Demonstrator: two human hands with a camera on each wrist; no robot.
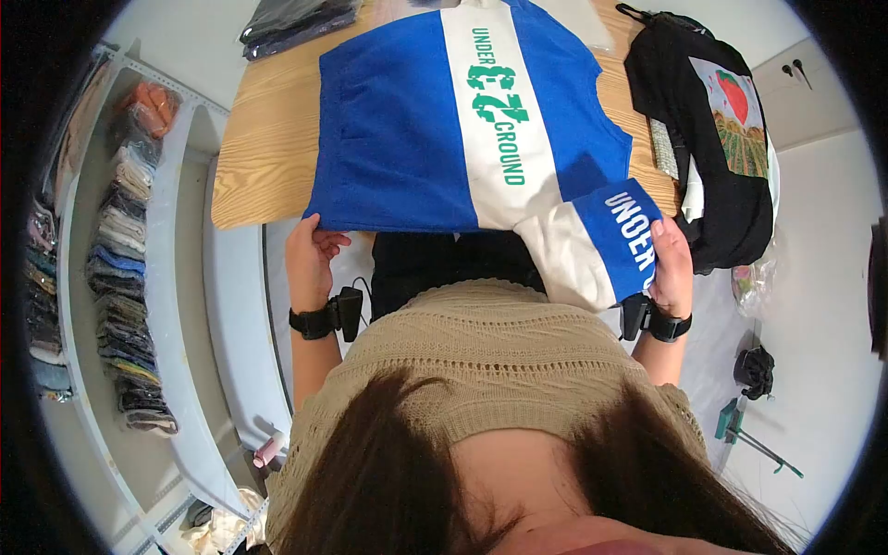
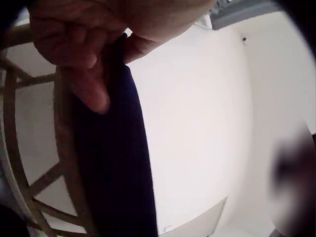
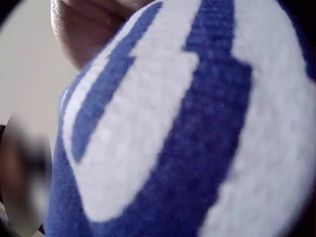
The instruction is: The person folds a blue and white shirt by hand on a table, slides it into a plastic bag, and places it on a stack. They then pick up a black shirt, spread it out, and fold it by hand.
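A blue sweater (image 1: 398,148) with a white band and green lettering lies spread across the wooden table, its near edge reaching the table's front. My left hand (image 1: 313,261) pinches the near left corner of the sweater. In the left wrist view, thumb and fingers of that hand (image 2: 89,54) grip the cloth, which hangs down dark. On the right, one sleeve (image 1: 592,240) in white and blue with white letters is folded toward my body. My right hand (image 1: 672,266) holds this sleeve at its outer end. Up close, the sleeve's knit (image 3: 207,113) hides most of that hand.
A black garment with a strawberry picture (image 1: 712,139) hangs over the table's right side. Dark bagged clothes (image 1: 296,23) lie on the wooden table (image 1: 264,139) at the back left. Shelves at left carry stacks of folded clothes (image 1: 125,277). A green-handled tool (image 1: 731,421) stands low at right.
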